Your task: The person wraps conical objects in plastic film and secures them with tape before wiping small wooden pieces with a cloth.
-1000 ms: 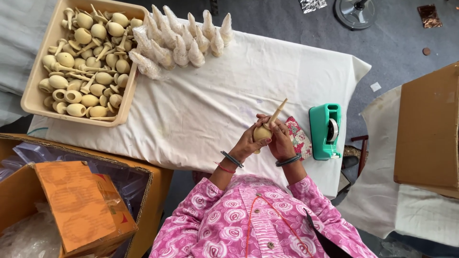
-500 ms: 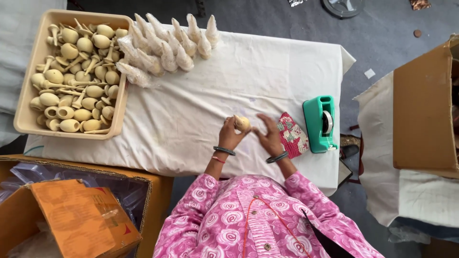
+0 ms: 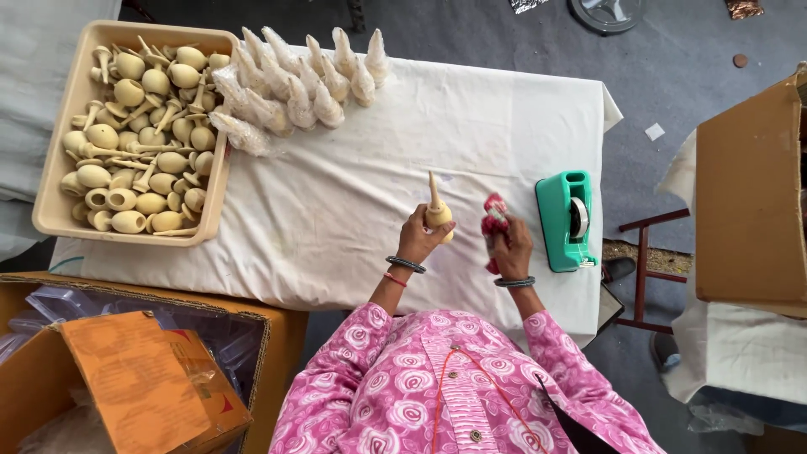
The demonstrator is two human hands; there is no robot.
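Observation:
My left hand (image 3: pixel 418 238) grips a pale wooden piece (image 3: pixel 437 208) with a round body and a pointed stem standing upward, just above the white cloth of the table (image 3: pixel 353 219). My right hand (image 3: pixel 509 247) holds a small red patterned packet (image 3: pixel 493 216) beside it, a short gap apart. Both wrists wear bangles. A green tape dispenser (image 3: pixel 569 220) stands immediately right of my right hand.
A beige tray (image 3: pixel 52 214) full of similar wooden pieces sits at the table's left. Several wrapped pieces (image 3: pixel 294 84) lie in a row along the far edge. Open cardboard boxes stand at lower left (image 3: pixel 126 378) and at right (image 3: pixel 748 193).
The hands have parted. The wooden piece went from both hands to the left hand alone, stem up. The right hand picked up the red packet from the table.

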